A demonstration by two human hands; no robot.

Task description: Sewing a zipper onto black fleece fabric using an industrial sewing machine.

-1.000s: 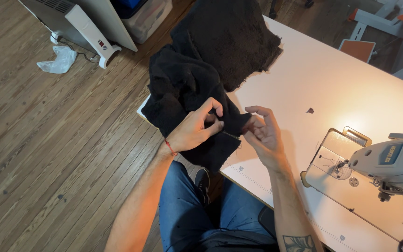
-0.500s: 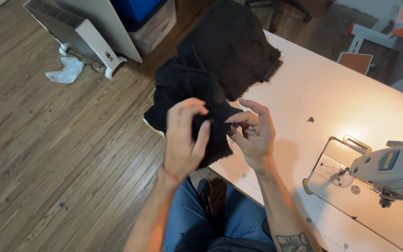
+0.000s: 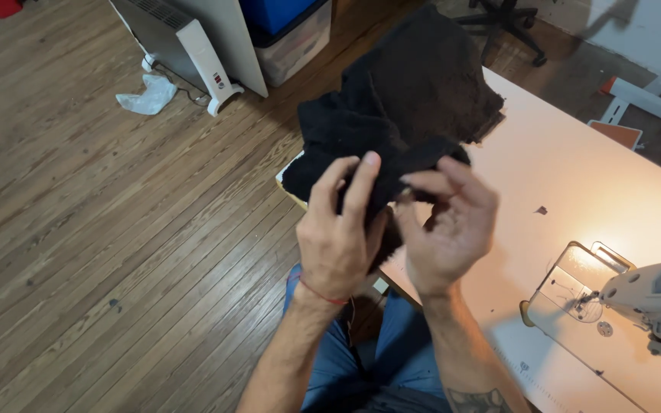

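- The left hand [image 3: 338, 241] is raised over the near-left corner of the white sewing table [image 3: 575, 168], back of the hand toward the camera, fingers curled and closed on a fold of the black fleece-like fabric [image 3: 399, 107].
- A thin red cord bracelet [image 3: 323, 292] circles the left wrist.
- The right hand [image 3: 449, 229] sits just beside the left hand, palm turned inward; its thumb and forefinger are pinched narrowly together on the edge of the black fabric, and the remaining fingers are bent loosely beneath.
- The black fabric is held in both hands. Its bulk lies bunched on the far-left part of the table and overhangs the left edge; a ragged edge of it points toward the table's middle.
- A small dark scrap [image 3: 542, 209] lies on the bare table top, well apart from the hands, toward the right.
- The white industrial sewing machine head [image 3: 656, 294] stands at the near-right edge of the table, above its clear rectangular needle plate cover [image 3: 575, 287], lit by a warm lamp glow.
- The blue denim trousers [image 3: 392, 359] of the person show below the hands, at the table's near edge.
- On the wooden plank floor [image 3: 101, 229] to the left stand a white panel heater [image 3: 185, 42], a crumpled white plastic bag [image 3: 147, 95] near it, and a clear storage box with blue contents [image 3: 292, 34].
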